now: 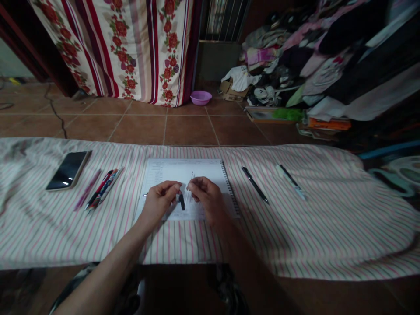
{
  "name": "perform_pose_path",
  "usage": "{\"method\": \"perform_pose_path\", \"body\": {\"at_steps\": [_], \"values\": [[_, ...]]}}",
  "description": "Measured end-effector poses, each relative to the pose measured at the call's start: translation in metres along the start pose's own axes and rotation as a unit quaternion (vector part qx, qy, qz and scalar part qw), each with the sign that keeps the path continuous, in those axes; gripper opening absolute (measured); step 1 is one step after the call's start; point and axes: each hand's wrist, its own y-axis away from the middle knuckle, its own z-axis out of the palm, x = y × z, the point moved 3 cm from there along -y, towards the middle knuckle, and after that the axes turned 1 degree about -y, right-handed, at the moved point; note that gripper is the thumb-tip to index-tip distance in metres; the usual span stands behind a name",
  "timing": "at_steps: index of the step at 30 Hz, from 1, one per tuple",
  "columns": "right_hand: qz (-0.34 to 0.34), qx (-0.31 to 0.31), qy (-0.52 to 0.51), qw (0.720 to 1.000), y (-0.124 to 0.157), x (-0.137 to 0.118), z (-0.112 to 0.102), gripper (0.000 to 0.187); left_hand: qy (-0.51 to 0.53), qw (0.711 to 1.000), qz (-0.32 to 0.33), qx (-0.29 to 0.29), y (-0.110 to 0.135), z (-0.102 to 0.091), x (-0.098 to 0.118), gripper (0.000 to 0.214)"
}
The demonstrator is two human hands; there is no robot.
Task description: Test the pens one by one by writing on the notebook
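Both hands are over an open spiral notebook (203, 165) with writing on its page. My right hand (207, 192) pinches a thin, pale pen refill (187, 197) with a dark tip, held nearly upright. My left hand (161, 197) is closed, thumb against forefinger, on something too small to make out. Just below its fingertips is a short black pen part (181, 202); whether it is held or lies on the page I cannot tell. A small dark end of something (145, 194) pokes out left of my left hand, the rest hidden.
On the striped cloth (295, 236), a phone (68, 170) and several pens (104, 190) lie to the left. A black pen (255, 185) and a pale pen (293, 182) lie right. Beyond are a purple basin (201, 97), a floral curtain (141, 52) and piled clothes (262, 57).
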Motion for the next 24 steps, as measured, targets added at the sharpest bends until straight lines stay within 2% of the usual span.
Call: {"method": "perform_pose_path", "body": {"at_steps": [3, 9, 14, 18, 21, 24], "values": [[0.000, -0.018, -0.003, 1.000, 0.001, 0.000, 0.004, 0.020, 0.063, 0.997, -0.031, -0.012, -0.001, 0.005, 0.002, 0.030], [-0.013, -0.061, -0.003, 0.998, 0.003, -0.002, 0.007, 0.023, 0.121, 0.988, -0.085, -0.047, -0.004, 0.012, 0.003, 0.032], [-0.007, -0.078, 0.001, 0.997, 0.002, 0.001, 0.005, 0.027, 0.184, 0.975, -0.109, -0.051, -0.008, 0.015, 0.001, 0.033], [0.000, -0.095, -0.008, 0.995, 0.003, 0.000, 0.006, 0.028, 0.225, 0.965, -0.115, -0.077, -0.010, 0.018, 0.003, 0.032], [-0.009, -0.102, 0.022, 0.994, 0.005, -0.006, 0.005, 0.026, 0.247, 0.956, -0.113, -0.108, -0.011, 0.018, 0.006, 0.027], [-0.023, -0.091, 0.085, 0.992, 0.005, -0.008, 0.001, 0.024, 0.265, 0.952, -0.117, -0.095, -0.014, 0.011, 0.006, 0.021]]}}
